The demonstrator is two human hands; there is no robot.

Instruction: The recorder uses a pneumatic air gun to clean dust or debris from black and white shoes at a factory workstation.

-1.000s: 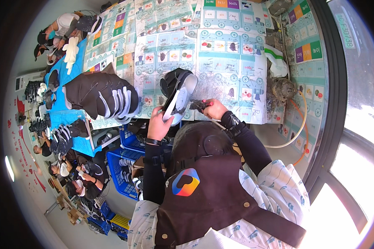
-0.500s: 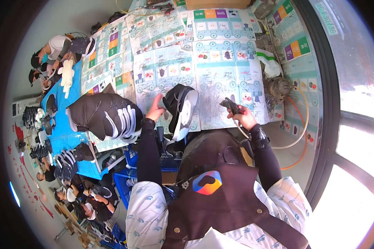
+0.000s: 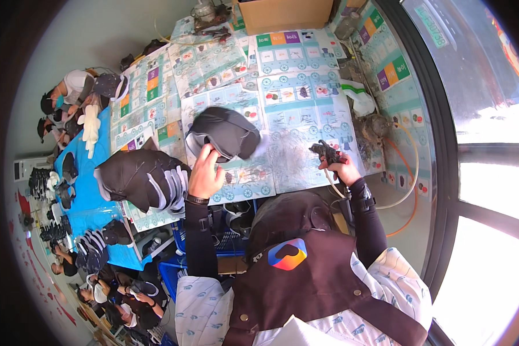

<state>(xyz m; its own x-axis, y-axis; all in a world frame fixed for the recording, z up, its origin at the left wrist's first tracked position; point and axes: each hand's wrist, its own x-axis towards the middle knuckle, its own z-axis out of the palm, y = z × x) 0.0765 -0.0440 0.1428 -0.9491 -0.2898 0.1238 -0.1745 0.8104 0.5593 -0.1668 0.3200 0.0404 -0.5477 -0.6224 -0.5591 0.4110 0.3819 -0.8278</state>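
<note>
My left hand (image 3: 206, 177) holds a dark cap (image 3: 228, 132) by its near edge, above the paper-covered table. The cap is slightly blurred, with its crown facing up and away and its pale inner edge toward my fingers. Closed round the handle of a black spray gun (image 3: 324, 152) is my right hand (image 3: 346, 169), to the right of the cap. A pale hose (image 3: 335, 183) runs down from the gun. Left of my left hand lies a nested stack of dark caps (image 3: 134, 177) with grey-white brims.
Printed sheets cover the table (image 3: 303, 121). A cardboard box (image 3: 285, 14) stands at the far edge. At the right are a white-green cloth (image 3: 359, 99), a grimy round metal part (image 3: 375, 124) and an orange hose (image 3: 408, 216). People work beyond a blue-covered table (image 3: 98, 202).
My left hand, open beside the cap before, now grips it. The cap has been lifted and turned, away from the table's near edge. The spray gun stays in my right hand.
</note>
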